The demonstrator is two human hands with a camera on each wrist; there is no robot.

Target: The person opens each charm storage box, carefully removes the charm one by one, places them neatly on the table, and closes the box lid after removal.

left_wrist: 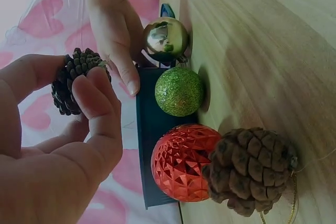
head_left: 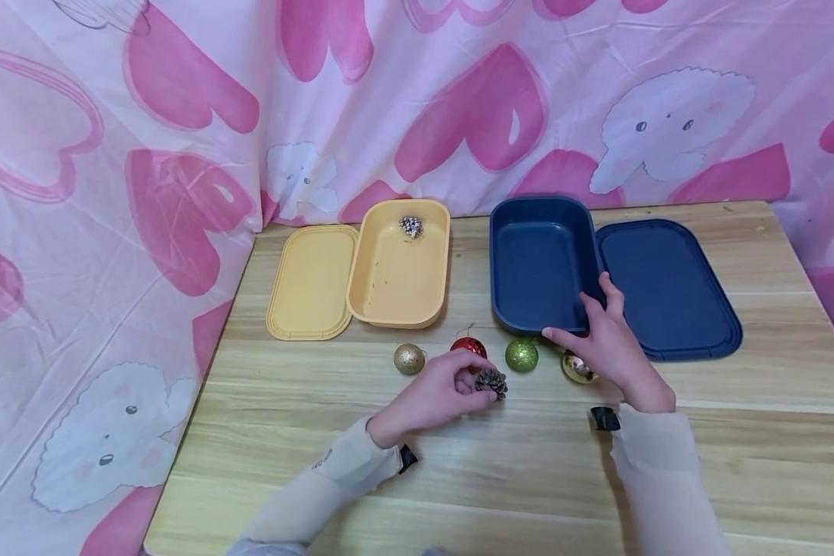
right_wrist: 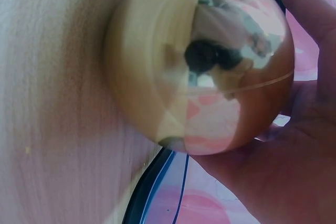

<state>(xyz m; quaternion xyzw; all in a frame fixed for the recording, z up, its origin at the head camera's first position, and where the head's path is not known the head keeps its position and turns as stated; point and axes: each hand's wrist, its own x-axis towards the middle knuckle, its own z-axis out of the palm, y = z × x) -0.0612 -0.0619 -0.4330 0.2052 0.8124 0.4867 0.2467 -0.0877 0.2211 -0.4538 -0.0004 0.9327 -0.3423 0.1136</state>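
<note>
My left hand (head_left: pixel 434 390) pinches a small pinecone (head_left: pixel 491 383) between thumb and fingers, raised off the table in the left wrist view. Below it there, a larger brown pinecone (left_wrist: pixel 252 171) lies against a red faceted ball (left_wrist: pixel 185 162); in the head view my left hand hides that cone. My right hand (head_left: pixel 611 340) grips the front right corner of a deep blue box (head_left: pixel 542 313), thumb at the front rim and fingers over the side. A shiny gold ball (right_wrist: pixel 202 61) sits under the right palm, on the table. Beside it is a green glitter ball (head_left: pixel 522 355).
A yellow box (head_left: pixel 399 289) holds a white-flecked pinecone (head_left: pixel 411 226). Its yellow lid (head_left: pixel 313 282) lies to the left, and a blue lid (head_left: pixel 670 289) lies right of the blue box. A pale gold glitter ball (head_left: pixel 409 359) rests before the yellow box. Heart-patterned cloth (head_left: pixel 472 108) hangs behind.
</note>
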